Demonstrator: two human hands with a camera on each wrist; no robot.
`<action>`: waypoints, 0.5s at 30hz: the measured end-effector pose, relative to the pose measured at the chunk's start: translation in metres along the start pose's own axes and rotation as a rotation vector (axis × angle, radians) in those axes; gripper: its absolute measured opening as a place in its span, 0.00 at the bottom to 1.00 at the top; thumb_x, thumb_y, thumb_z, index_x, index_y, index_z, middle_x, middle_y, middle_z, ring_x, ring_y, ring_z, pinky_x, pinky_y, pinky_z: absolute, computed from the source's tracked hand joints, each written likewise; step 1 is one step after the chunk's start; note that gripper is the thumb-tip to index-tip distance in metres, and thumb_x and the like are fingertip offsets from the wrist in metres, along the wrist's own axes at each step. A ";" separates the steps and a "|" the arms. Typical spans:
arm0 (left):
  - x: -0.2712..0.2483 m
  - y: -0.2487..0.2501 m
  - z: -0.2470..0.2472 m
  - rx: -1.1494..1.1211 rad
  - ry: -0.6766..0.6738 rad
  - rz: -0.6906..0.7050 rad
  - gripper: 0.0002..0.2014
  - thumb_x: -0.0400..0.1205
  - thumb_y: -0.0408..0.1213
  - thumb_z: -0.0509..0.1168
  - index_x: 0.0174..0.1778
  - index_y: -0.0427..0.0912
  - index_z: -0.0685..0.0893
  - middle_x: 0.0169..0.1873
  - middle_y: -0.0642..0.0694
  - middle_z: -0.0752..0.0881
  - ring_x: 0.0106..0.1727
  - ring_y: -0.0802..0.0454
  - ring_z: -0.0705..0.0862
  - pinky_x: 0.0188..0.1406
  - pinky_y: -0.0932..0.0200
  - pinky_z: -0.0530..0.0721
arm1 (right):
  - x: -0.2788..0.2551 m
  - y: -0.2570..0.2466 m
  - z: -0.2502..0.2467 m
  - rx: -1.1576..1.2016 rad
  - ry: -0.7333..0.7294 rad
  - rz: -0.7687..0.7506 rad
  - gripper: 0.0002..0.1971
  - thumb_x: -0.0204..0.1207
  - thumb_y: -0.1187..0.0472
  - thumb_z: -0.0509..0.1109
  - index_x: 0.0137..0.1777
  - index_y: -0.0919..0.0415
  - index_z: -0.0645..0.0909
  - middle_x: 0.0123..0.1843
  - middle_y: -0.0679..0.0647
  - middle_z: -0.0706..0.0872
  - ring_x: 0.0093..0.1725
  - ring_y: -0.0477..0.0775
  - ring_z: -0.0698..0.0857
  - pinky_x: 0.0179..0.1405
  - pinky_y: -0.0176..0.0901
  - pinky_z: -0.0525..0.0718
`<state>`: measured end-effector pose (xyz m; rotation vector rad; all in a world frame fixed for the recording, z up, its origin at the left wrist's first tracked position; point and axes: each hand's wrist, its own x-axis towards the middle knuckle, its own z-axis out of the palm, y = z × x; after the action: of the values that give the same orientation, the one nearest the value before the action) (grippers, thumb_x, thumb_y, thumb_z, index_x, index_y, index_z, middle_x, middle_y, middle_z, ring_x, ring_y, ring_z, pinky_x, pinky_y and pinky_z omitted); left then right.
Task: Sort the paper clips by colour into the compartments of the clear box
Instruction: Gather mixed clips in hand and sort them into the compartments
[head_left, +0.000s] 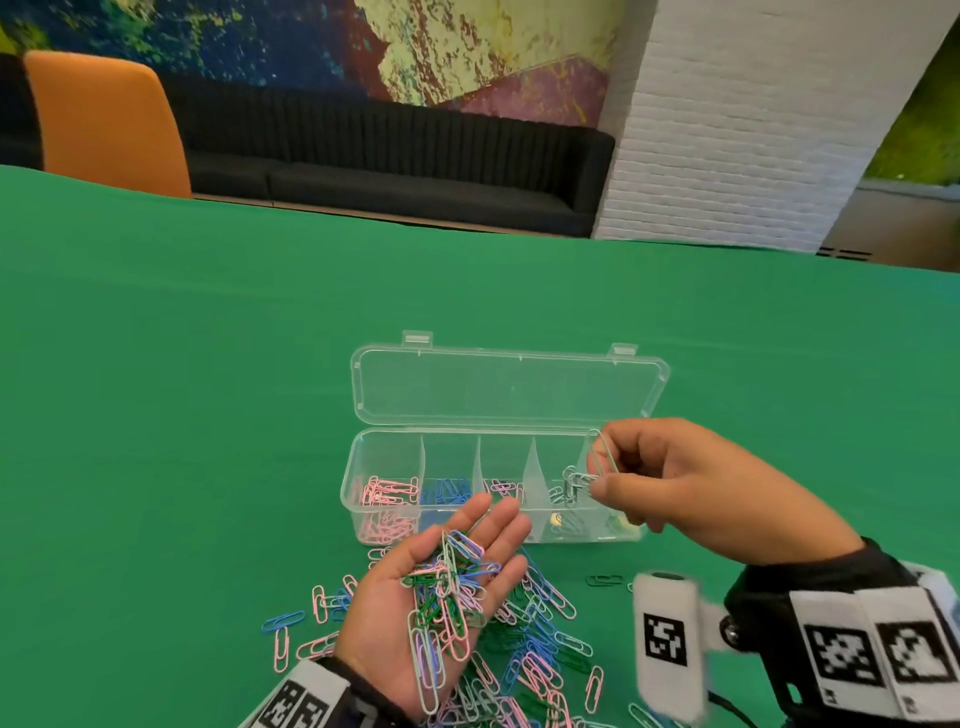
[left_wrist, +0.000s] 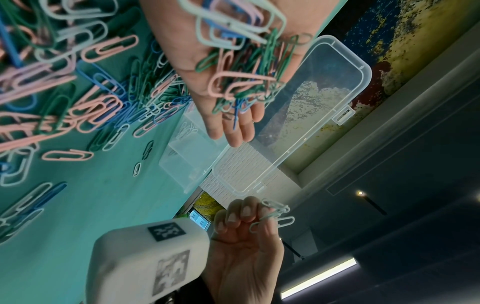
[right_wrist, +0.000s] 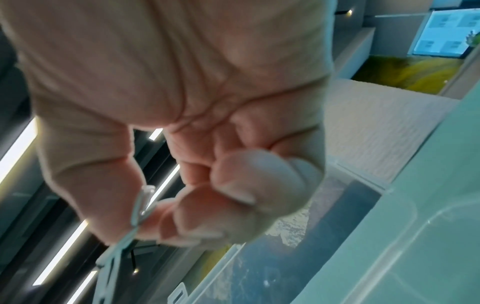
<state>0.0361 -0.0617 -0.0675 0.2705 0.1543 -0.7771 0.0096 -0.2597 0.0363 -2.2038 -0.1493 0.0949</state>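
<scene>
1. Two bare hands work over a green table (head_left: 208, 364) in front of the clear box (head_left: 363, 512), whose lid (head_left: 509, 387) lies folded open behind it.
2. The left hand (head_left: 415, 618) is held palm up with fingers nearly straight, carrying a mixed heap of clips (head_left: 449, 587) in pink, blue, green and pale mint.
3. The right hand (head_left: 696, 488) hovers above the right end of the box, thumb and forefinger pinching a few linked pale clips (head_left: 592, 470); its other fingers are curled in.
4. In the box, pink clips (head_left: 389, 493) fill the leftmost compartment, blue clips (head_left: 447, 491) the next, and a few pinkish clips (head_left: 501, 487) the third; what lies further right is too blurred to name.
5. A loose pile of clips (head_left: 540, 649) in all the colours lies on the table just in front of the box, under and around the left hand.
6. An orange chair (head_left: 104, 119) and a black sofa (head_left: 389, 166) stand beyond the table.
</scene>
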 end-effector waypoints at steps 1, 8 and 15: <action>0.000 0.000 0.002 0.002 0.025 0.006 0.20 0.67 0.32 0.71 0.53 0.26 0.87 0.60 0.28 0.84 0.56 0.31 0.85 0.50 0.28 0.79 | 0.001 0.001 0.001 0.041 -0.009 0.006 0.03 0.64 0.54 0.69 0.31 0.49 0.78 0.26 0.47 0.74 0.28 0.46 0.74 0.28 0.38 0.73; -0.001 0.003 -0.001 -0.007 0.013 -0.007 0.42 0.38 0.21 0.83 0.53 0.25 0.87 0.60 0.28 0.83 0.56 0.29 0.85 0.48 0.29 0.82 | 0.005 0.008 -0.001 0.167 0.006 0.053 0.06 0.66 0.58 0.70 0.32 0.55 0.76 0.25 0.47 0.76 0.26 0.46 0.75 0.26 0.36 0.74; 0.000 0.002 0.004 -0.010 0.107 -0.028 0.18 0.71 0.33 0.62 0.47 0.22 0.87 0.57 0.25 0.84 0.53 0.26 0.84 0.44 0.28 0.79 | 0.020 0.032 0.000 0.078 0.296 0.247 0.07 0.74 0.59 0.71 0.36 0.58 0.78 0.29 0.50 0.79 0.27 0.47 0.75 0.25 0.38 0.74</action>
<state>0.0378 -0.0619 -0.0630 0.3008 0.2632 -0.7896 0.0316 -0.2761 0.0099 -2.1219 0.2866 -0.0878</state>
